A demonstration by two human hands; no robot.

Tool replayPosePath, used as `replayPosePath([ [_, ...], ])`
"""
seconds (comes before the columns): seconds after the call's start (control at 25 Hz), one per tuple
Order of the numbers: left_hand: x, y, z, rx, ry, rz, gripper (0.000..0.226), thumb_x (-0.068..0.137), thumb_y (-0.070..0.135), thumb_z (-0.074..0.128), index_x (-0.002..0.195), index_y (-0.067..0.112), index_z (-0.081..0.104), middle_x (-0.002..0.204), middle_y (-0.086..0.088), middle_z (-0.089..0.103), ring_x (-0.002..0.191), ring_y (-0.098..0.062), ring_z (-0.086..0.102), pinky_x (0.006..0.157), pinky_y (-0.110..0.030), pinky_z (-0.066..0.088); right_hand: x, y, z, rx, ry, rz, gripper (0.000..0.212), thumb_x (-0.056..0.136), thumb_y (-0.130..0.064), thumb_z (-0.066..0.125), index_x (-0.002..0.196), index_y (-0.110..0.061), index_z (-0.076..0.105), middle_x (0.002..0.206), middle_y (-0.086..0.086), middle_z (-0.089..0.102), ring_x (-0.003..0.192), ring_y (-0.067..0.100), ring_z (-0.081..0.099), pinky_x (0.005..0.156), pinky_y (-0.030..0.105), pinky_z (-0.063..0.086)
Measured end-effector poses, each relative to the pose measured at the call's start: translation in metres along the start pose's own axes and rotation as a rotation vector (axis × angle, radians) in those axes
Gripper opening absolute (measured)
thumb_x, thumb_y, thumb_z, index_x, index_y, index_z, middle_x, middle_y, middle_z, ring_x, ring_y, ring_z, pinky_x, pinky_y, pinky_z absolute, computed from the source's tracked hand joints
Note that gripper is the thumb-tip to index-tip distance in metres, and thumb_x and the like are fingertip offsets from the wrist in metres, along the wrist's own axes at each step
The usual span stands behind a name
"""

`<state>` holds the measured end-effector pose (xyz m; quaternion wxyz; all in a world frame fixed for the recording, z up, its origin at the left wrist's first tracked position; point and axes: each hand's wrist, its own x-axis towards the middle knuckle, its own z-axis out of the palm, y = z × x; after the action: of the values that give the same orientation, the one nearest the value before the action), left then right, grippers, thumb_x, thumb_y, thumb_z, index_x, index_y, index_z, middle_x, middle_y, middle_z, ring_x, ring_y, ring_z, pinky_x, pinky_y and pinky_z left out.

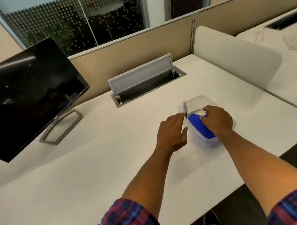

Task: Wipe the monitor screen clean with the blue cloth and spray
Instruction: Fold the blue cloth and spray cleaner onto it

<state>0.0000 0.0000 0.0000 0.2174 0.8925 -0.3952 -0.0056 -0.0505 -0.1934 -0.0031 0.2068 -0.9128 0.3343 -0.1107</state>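
Observation:
A black monitor (24, 91) stands switched off on its grey stand at the left of the white desk (77, 173). A clear plastic container (196, 104) sits mid-desk with a folded blue cloth (199, 125) inside. A small white spray bottle (184, 106) stands upright at the container's left edge. My left hand (172, 133) reaches toward it, fingertips touching its lower part, thumb spread apart. My right hand (217, 119) arches over the container with its fingertips closed on the blue cloth, hiding part of it.
An open cable hatch (146, 80) with a raised grey lid lies behind the container. Beige partitions (138, 48) run along the desk's back, and a white rounded divider (233, 60) stands at the right. The desk's front edge drops to dark floor at lower right.

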Motion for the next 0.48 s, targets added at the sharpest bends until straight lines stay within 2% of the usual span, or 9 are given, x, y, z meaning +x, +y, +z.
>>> replayPosePath([
  [0.08,0.018,0.019,0.008,0.027,-0.074,0.068,0.051,0.101,0.036,0.048,0.148,0.015,0.046,0.149,-0.005,0.054,0.137,-0.025,0.047,0.110,-0.042,0.037,0.007,0.004,-0.006,-0.188,-0.197,0.020,0.044,0.086,-0.050,0.068,0.122,-0.026,0.064,0.116,0.003,0.070,0.101,0.024,0.065,0.074,0.033,0.047],
  [0.2,0.042,0.039,0.022,0.143,-0.226,0.098,0.028,0.095,0.029,0.047,0.115,0.014,0.060,0.125,-0.006,0.066,0.132,-0.025,0.048,0.111,-0.043,0.028,0.011,0.012,-0.004,-0.281,-0.362,0.063,0.055,0.072,-0.058,0.073,0.118,-0.029,0.061,0.107,-0.001,0.069,0.088,0.021,0.061,0.071,0.032,0.042],
  [0.28,0.053,0.041,0.030,0.207,-0.349,0.088,0.022,0.092,0.030,0.049,0.101,0.015,0.062,0.113,-0.005,0.068,0.129,-0.023,0.047,0.119,-0.045,0.017,0.013,0.014,0.004,-0.340,-0.382,0.028,0.052,0.073,-0.051,0.073,0.118,-0.027,0.060,0.103,-0.001,0.068,0.084,0.020,0.059,0.073,0.032,0.044],
  [0.36,0.060,0.042,0.033,0.246,-0.424,0.075,0.025,0.094,0.033,0.049,0.102,0.016,0.066,0.111,-0.003,0.069,0.126,-0.021,0.048,0.122,-0.046,0.011,0.013,0.012,0.009,-0.374,-0.366,0.013,0.043,0.078,-0.045,0.071,0.114,-0.025,0.062,0.102,-0.001,0.069,0.086,0.020,0.062,0.077,0.033,0.050],
  [0.48,0.065,0.043,0.040,0.232,-0.462,0.067,0.026,0.094,0.034,0.049,0.104,0.017,0.067,0.112,-0.003,0.068,0.127,-0.022,0.047,0.121,-0.047,0.010,0.011,0.012,0.019,-0.409,-0.297,-0.015,0.027,0.088,-0.040,0.065,0.108,-0.022,0.066,0.098,0.000,0.070,0.087,0.020,0.066,0.081,0.034,0.052],
])
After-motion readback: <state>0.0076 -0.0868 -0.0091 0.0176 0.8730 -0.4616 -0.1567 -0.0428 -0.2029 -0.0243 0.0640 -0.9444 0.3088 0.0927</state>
